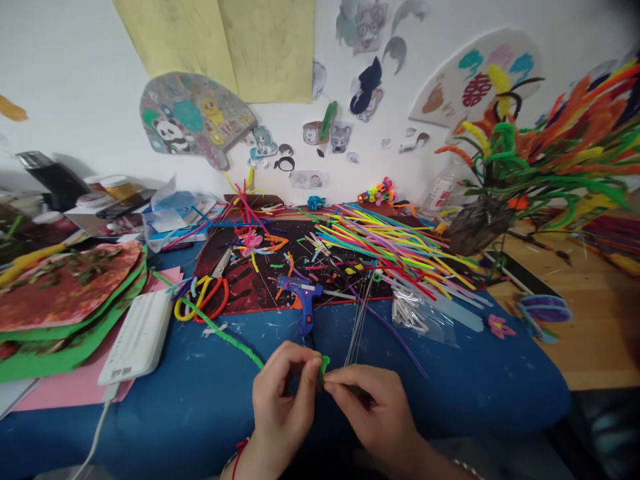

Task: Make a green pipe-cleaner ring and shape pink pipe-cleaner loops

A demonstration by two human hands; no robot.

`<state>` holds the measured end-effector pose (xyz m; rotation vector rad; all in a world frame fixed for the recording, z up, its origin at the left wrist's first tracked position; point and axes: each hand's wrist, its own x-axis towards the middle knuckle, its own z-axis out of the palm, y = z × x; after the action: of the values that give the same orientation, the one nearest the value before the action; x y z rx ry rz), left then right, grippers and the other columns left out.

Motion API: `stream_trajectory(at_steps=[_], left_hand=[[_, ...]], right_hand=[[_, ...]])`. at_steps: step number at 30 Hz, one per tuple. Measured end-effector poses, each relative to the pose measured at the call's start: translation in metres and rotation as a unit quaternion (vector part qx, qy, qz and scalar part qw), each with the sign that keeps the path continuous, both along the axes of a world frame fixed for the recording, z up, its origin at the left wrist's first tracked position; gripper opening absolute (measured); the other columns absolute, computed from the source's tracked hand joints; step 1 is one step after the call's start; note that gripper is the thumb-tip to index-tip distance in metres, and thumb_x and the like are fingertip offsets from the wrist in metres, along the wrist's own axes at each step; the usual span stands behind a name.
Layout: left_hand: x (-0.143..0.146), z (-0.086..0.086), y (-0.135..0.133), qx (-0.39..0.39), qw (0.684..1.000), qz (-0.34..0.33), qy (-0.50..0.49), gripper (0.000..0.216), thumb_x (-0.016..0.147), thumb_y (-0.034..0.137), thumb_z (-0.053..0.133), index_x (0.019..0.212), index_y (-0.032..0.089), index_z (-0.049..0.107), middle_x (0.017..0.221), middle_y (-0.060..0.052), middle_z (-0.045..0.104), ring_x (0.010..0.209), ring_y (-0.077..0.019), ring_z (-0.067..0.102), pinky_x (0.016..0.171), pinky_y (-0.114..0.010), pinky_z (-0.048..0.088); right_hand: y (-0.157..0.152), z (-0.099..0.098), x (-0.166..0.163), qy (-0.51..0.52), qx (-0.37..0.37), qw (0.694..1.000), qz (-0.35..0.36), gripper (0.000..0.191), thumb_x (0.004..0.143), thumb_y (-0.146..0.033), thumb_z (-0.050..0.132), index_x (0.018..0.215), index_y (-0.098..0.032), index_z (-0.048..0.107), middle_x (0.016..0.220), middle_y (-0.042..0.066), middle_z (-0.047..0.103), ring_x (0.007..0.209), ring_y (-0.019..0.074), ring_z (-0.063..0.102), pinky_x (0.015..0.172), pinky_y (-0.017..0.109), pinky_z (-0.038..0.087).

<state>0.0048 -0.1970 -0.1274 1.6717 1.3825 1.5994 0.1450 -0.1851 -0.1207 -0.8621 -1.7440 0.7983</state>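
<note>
My left hand (283,400) and my right hand (373,410) meet near the front edge of the blue mat (475,387). Both pinch the near end of a long green pipe cleaner (220,328), which trails away to the upper left across the mat. The fingers of both hands are closed on it, and a small green curl shows between the fingertips. Just beyond my hands lie a blue glue gun (301,297) and several thin wires (359,320).
A pile of coloured pipe cleaners (395,243) covers the dark board behind. Scissors with yellow and red handles (207,293) lie at the left, beside a white power strip (137,337) and stacked craft sheets (65,293). A pipe-cleaner plant (540,153) stands at the right.
</note>
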Motion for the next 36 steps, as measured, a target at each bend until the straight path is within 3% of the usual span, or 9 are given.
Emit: stream_trajectory(at_steps=[3, 6, 13, 19, 23, 26, 31, 36], left_hand=[[-0.001, 0.003, -0.002, -0.004, 1.0, -0.023, 0.011, 0.012, 0.086, 0.011, 0.055, 0.078, 0.018, 0.058, 0.065, 0.002, 0.056, 0.051, -0.008, 0.053, 0.049, -0.018, 0.043], [-0.003, 0.007, -0.003, 0.002, 0.999, -0.022, 0.043, 0.011, 0.086, 0.01, 0.055, 0.078, 0.018, 0.058, 0.062, 0.002, 0.055, 0.053, -0.0091, 0.054, 0.051, -0.019, 0.043], [-0.008, 0.012, -0.005, 0.031, 0.993, -0.028, 0.112, 0.014, 0.084, 0.006, 0.055, 0.084, 0.019, 0.061, 0.067, 0.0, 0.059, 0.058, -0.0108, 0.056, 0.054, -0.02, 0.045], [-0.01, 0.011, 0.001, 0.011, 0.991, -0.056, 0.119, 0.011, 0.085, 0.009, 0.057, 0.08, 0.018, 0.062, 0.067, -0.001, 0.059, 0.058, -0.0107, 0.057, 0.053, -0.02, 0.046], [-0.014, 0.011, 0.005, -0.029, 0.995, -0.079, 0.061, 0.009, 0.085, 0.013, 0.058, 0.081, 0.018, 0.066, 0.068, 0.0, 0.059, 0.055, -0.0096, 0.056, 0.052, -0.019, 0.046], [-0.017, 0.01, 0.008, -0.103, 0.987, -0.119, -0.028, 0.01, 0.086, 0.02, 0.059, 0.084, 0.018, 0.068, 0.074, -0.002, 0.06, 0.053, -0.009, 0.056, 0.047, -0.018, 0.044], [-0.021, 0.003, 0.014, -0.266, 0.925, -0.185, -0.198, 0.023, 0.079, 0.037, 0.068, 0.078, 0.014, 0.067, 0.062, 0.0, 0.057, 0.047, -0.0082, 0.051, 0.044, -0.019, 0.04], [-0.02, 0.003, 0.018, -0.325, 0.887, -0.229, -0.235, 0.03, 0.074, 0.043, 0.071, 0.076, 0.014, 0.065, 0.06, 0.0, 0.057, 0.049, -0.0085, 0.049, 0.048, -0.021, 0.038]], right_hand=[[0.01, -0.004, 0.001, -0.018, -0.078, 0.997, 0.016, 0.017, 0.083, -0.021, 0.059, 0.072, -0.019, 0.071, 0.059, -0.001, 0.069, 0.048, 0.0095, 0.06, 0.047, 0.017, 0.044], [0.021, -0.002, 0.002, -0.035, -0.105, 0.993, 0.035, 0.016, 0.083, -0.023, 0.061, 0.075, -0.018, 0.073, 0.061, 0.0, 0.07, 0.05, 0.0099, 0.06, 0.047, 0.018, 0.043], [0.037, 0.012, 0.009, -0.063, -0.125, 0.988, 0.06, 0.012, 0.082, -0.021, 0.06, 0.079, -0.019, 0.072, 0.072, 0.0, 0.073, 0.062, 0.0117, 0.067, 0.056, 0.018, 0.049], [0.044, 0.023, 0.014, -0.091, -0.085, 0.99, 0.063, 0.012, 0.084, -0.021, 0.059, 0.08, -0.02, 0.07, 0.074, -0.001, 0.073, 0.062, 0.0112, 0.066, 0.055, 0.019, 0.047], [0.047, 0.027, 0.016, -0.111, -0.055, 0.991, 0.052, 0.011, 0.085, -0.019, 0.059, 0.082, -0.022, 0.07, 0.078, -0.002, 0.074, 0.067, 0.0117, 0.067, 0.06, 0.02, 0.047], [0.049, 0.028, 0.017, -0.12, -0.025, 0.991, 0.051, 0.011, 0.085, -0.018, 0.059, 0.083, -0.022, 0.07, 0.079, -0.002, 0.073, 0.07, 0.0121, 0.067, 0.064, 0.022, 0.048], [0.053, 0.03, 0.02, -0.155, 0.047, 0.986, 0.049, 0.011, 0.085, -0.017, 0.06, 0.083, -0.022, 0.07, 0.073, -0.002, 0.07, 0.068, 0.0108, 0.063, 0.066, 0.022, 0.047], [0.057, 0.033, 0.023, -0.181, 0.078, 0.978, 0.062, 0.011, 0.087, -0.018, 0.06, 0.083, -0.021, 0.07, 0.07, -0.002, 0.065, 0.066, 0.0109, 0.059, 0.062, 0.022, 0.044]])
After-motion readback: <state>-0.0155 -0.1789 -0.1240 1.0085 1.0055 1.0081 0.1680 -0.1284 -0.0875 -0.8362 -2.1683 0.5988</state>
